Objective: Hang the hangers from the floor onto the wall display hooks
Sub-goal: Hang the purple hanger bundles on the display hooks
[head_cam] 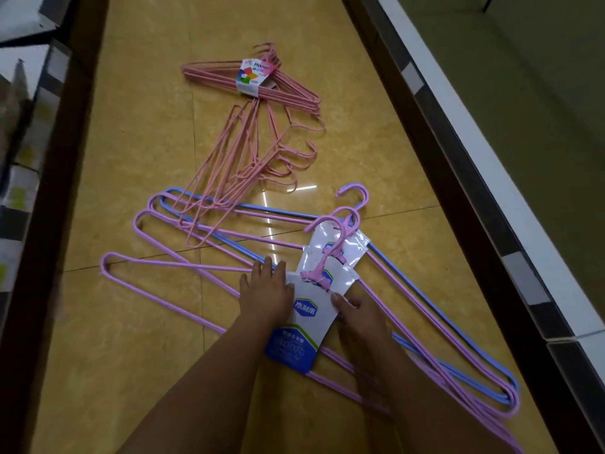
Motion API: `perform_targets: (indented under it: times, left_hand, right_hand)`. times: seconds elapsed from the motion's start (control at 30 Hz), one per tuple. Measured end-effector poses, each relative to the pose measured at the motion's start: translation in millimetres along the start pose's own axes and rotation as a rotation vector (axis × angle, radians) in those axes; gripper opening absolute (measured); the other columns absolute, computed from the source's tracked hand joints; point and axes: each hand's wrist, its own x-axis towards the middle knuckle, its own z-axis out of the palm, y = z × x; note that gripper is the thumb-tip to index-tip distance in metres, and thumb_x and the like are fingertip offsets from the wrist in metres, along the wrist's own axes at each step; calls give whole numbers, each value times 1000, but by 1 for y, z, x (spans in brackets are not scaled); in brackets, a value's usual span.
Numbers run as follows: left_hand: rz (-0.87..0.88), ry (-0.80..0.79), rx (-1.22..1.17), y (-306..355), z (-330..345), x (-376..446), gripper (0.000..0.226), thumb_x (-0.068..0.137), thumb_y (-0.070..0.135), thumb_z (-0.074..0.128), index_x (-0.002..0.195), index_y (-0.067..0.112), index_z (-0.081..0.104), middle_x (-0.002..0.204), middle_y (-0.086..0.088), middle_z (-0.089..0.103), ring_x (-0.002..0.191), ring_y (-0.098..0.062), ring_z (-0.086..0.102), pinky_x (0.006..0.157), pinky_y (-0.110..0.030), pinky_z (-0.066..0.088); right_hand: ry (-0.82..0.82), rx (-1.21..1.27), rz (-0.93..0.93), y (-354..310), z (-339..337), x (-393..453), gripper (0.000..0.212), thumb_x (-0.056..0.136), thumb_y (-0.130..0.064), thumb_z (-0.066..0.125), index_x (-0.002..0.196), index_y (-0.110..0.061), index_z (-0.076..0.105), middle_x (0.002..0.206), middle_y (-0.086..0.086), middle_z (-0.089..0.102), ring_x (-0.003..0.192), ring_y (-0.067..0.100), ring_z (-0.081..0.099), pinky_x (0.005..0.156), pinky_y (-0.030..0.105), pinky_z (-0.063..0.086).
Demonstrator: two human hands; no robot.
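- Both hands meet on the nearest lilac hanger bundle (209, 291): left hand (265, 294) lies flat on it, right hand (358, 309) pinches its label (302, 326).
- Its long axis runs left-right; the hook (327, 239) points away beyond the fingers.

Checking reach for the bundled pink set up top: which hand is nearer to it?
Left, narrowly. The left hand rests on purple hangers below the pink bundle; the right hand, gripping the label card, sits lower and rightward.
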Motion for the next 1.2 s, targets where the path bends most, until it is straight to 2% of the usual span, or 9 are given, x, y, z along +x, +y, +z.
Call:
perform_targets:
  times: [0.1,0.2,0.3,0.5,0.73,0.83,0.93,1.07,1.2]
  left_hand:
    - [9,56,89,-4,-7,-3,42,99,43,31,133,20,42,140,-6,44,134,-24,34,115,-51,13]
    - [82,21,129,-8,-22,-3,38,98,46,36,124,20,47,127,-6,53,120,-25,46,107,-43,29]
    - [148,-28,126,-9,-36,-7,36,96,46,40,119,19,48,120,-7,55,112,-25,48,93,-36,37]
    - [205,7,103,-7,-76,-31,35,98,42,40,118,14,48,117,-9,53,112,-27,45,86,-35,36]
    - [191,64,32,4,-156,-113,36,99,44,37,118,17,50,111,-6,56,104,-26,48,80,-33,34]
    - [166,143,-68,17,-203,-150,53,93,52,27,110,12,57,99,-12,59,95,-33,54,76,-37,39]
    - [69,120,-89,32,-261,-186,38,99,44,34,116,15,51,110,-10,54,104,-31,48,84,-36,36]
    - [49,176,-195,46,-344,-231,30,99,37,43,114,13,53,108,-11,55,104,-31,50,81,-36,38]
    - [66,219,-163,54,-415,-278,28,99,39,41,112,17,53,107,-6,56,101,-28,55,71,-34,38]
  right_hand:
    - [38,-38,-9,-7,-3,-19,60,65,-81,51,77,-24,64,84,-5,69,90,23,64,92,48,42]
    - [71,-65,-14,-13,-9,-35,42,83,-63,57,63,-26,52,71,-11,57,87,17,57,91,42,31]
    - [78,-56,-55,-12,-16,-46,44,84,-58,60,54,-28,45,58,-13,45,79,15,50,85,39,29]
    - [45,-39,-106,-38,-42,-70,43,80,-54,66,50,-29,49,45,-12,43,71,13,47,75,34,29]
    - [46,-233,-142,-113,-105,-168,41,79,-54,68,61,-25,46,60,-13,47,73,8,49,77,31,30]
    - [75,-311,-182,-154,-137,-212,44,78,-56,68,60,-24,43,59,-10,47,74,13,51,76,32,36]
    - [115,-467,-299,-203,-169,-255,42,83,-57,61,60,-28,41,68,-9,51,84,20,58,78,32,38]
    - [162,-778,-461,-269,-207,-315,37,92,-58,44,95,-23,55,101,4,60,100,25,57,88,37,39]
    - [155,-997,-611,-327,-237,-375,42,100,-47,34,129,-19,46,122,6,54,111,26,52,93,38,40]
